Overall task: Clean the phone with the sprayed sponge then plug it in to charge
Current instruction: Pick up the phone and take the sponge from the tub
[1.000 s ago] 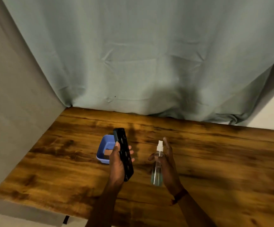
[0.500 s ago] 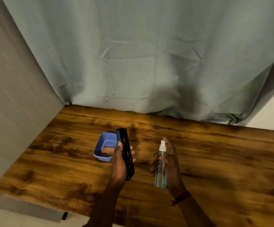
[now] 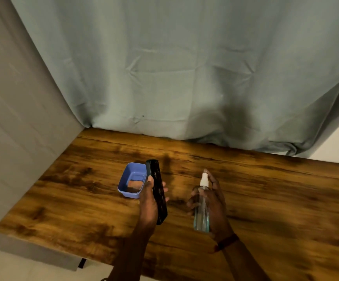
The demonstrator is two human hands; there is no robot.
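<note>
Grey panel (image 3: 12,118) stands along the left edge of the table. The wooden table (image 3: 276,199) has dark-stained grain, and both forearms come in over its front edge.

A blue plastic tub (image 3: 123,181) sits on the table, left of centre, roughly midway between the back and front edges. An orange-pink sponge (image 3: 135,183) lies flat on the bottom of the tub, toward its near side.

The left hand (image 3: 149,201) is just right of the tub and wrapped around a black phone (image 3: 156,179). The thumb is on the phone's left edge and fingertips show past its right edge. The phone is held up off the table and stands on end with the top tilted away, and its upper part overlaps the tub's right rim in view. Cannot tell if it actually touches the tub. Surface detail on the phone is too dark to read.

A clear spray bottle (image 3: 202,211) is right of the phone, apart from it. It is upright with a white nozzle (image 3: 204,179) and looks lifted above the table. The right hand (image 3: 215,203) grips it from the right side, with fingers curled round the body and one finger reaching up beside the nozzle. Cannot tell if that finger is pressing. A dark wristband (image 3: 226,242) is on the right wrist.

A grey-green curtain (image 3: 184,67) hangs along the back edge of the table, creased, with its hem bunched at the back right corner.
</note>
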